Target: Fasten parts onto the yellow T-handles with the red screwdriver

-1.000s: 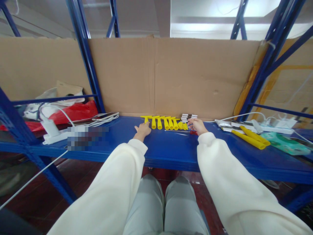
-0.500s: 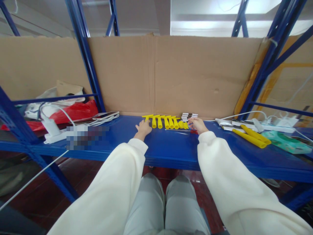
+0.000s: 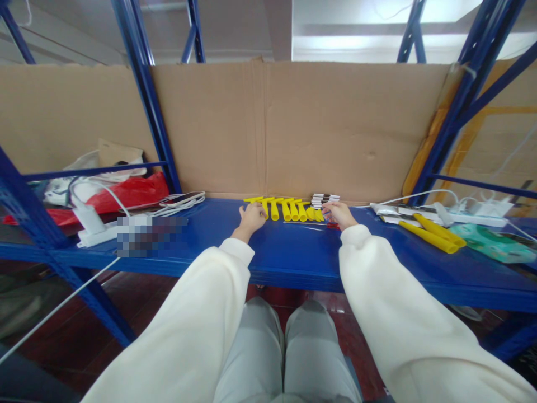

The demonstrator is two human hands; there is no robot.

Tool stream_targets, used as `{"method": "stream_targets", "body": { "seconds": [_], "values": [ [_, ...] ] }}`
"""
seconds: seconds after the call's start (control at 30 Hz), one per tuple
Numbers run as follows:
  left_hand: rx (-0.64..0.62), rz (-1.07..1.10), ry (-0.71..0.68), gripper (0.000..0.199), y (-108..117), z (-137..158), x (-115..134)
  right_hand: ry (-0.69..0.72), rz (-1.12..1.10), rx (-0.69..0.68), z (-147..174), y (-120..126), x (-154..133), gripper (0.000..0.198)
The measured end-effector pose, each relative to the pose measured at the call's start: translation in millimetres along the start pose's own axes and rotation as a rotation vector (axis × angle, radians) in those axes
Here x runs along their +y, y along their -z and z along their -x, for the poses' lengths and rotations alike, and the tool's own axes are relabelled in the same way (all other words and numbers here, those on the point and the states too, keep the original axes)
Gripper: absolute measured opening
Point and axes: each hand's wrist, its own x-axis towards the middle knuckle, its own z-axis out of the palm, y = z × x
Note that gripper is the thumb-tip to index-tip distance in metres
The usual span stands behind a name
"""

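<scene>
Row of yellow T-shaped pieces (image 3: 293, 211) lies at mid-view near the back of the blue shelf (image 3: 297, 252); clock hub = middle of that row. At 9, left hand (image 3: 251, 218) over the row's end, hiding most of the end piece and part of the next; fingertips out of sight, can't tell if the grip is clenched on a piece or only resting. At 3, past some small yellow pieces (image 3: 314, 214), right hand (image 3: 342, 216), fingers bent by a small red item (image 3: 333, 226); too tiny to make out, can't tell what the grip has, if anything. Between 2 and 3, stack of white-and-dark pieces (image 3: 323, 198), unreadable. At 4, thin rod (image 3: 297, 223), far end lost near right hand. Farther out past 3, two yellow tubes (image 3: 432, 236), then green packet (image 3: 490, 244). Near 9, power strip (image 3: 98, 234), pixelation beside it masking something. Both pale sleeves (image 3: 201, 313) cut off by the lower edge
</scene>
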Motion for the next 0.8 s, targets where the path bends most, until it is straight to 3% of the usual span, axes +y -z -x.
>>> {"method": "stream_targets", "body": {
  "seconds": [0.33,0.53,0.8],
  "values": [
    [-0.05,-0.028,0.099,0.037,1.6,0.3,-0.8,0.004,0.006,0.0,-0.9,0.1,1.3,0.015],
    [-0.051,-0.061,0.245,0.044,2.0,3.0,-0.7,-0.004,0.01,0.007,4.2,-1.4,-2.7,0.02],
    [-0.097,-0.029,0.255,0.049,1.8,3.0,-0.5,-0.006,0.018,0.012,5.2,-2.3,-4.2,0.021]
  ]
}}
